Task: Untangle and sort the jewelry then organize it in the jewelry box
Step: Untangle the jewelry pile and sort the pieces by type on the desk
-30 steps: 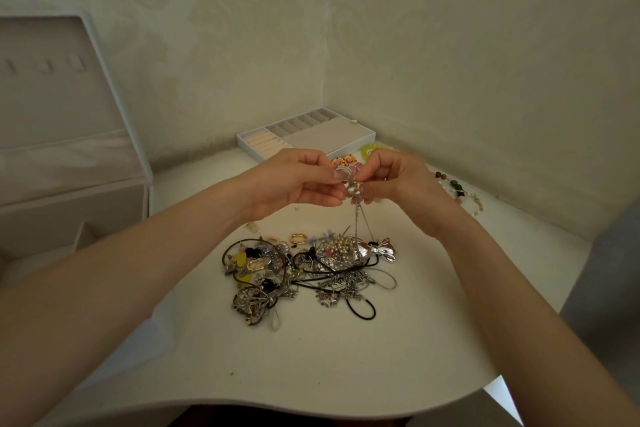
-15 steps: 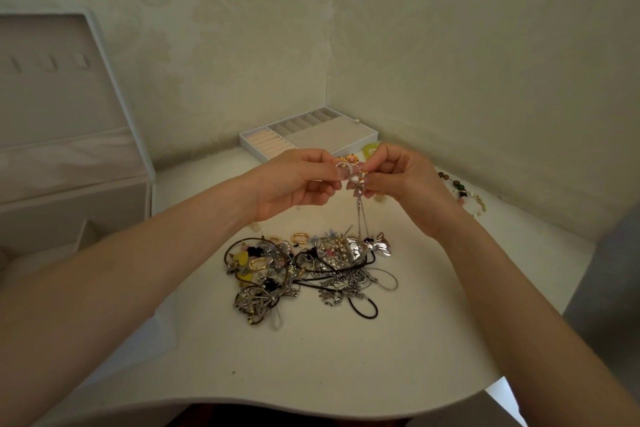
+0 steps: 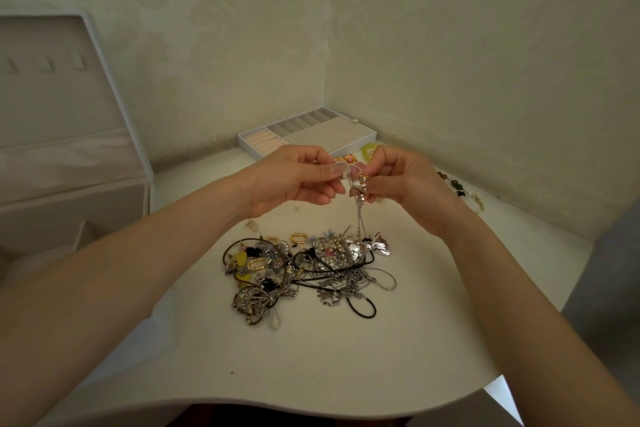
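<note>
Above the jewelry pile (image 3: 304, 267), the left hand (image 3: 294, 180) and right hand (image 3: 401, 184) together pinch a silver chain (image 3: 360, 218) dangling onto it.

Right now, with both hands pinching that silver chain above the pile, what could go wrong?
1. The silver chain hangs from the left hand and right hand down into the jewelry pile; lifting higher may drag the winged silver pendant along and tighten the tangle.
2. Pulling the hands apart could kink or snap so fine a chain.
3. The black cord loops through the pile and may snag it.
</note>
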`<action>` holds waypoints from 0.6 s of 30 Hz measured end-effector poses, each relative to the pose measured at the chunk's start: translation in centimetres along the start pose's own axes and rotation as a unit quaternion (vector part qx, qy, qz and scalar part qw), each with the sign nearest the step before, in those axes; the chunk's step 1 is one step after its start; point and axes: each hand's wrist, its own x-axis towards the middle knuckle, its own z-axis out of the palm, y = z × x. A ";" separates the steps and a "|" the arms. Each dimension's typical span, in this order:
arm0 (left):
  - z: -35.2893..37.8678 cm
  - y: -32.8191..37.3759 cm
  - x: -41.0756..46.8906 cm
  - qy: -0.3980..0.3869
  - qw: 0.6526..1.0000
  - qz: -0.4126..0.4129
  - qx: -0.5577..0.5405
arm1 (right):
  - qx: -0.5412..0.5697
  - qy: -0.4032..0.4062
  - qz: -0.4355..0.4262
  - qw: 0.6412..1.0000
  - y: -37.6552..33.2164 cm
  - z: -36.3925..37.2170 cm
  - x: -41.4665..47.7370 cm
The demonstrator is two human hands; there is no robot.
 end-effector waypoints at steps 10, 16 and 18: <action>0.5 0.3 -0.6 -0.064 0.996 0.008 0.066 | -0.023 -0.007 0.013 1.000 -0.1 0.3 0.0; 0.6 0.2 -0.5 -0.054 0.996 0.034 0.066 | -0.055 -0.018 0.003 0.998 0.1 0.7 -0.1; 0.6 0.2 -0.5 -0.048 0.996 0.046 0.060 | -0.063 -0.025 0.001 0.998 0.1 0.8 -0.1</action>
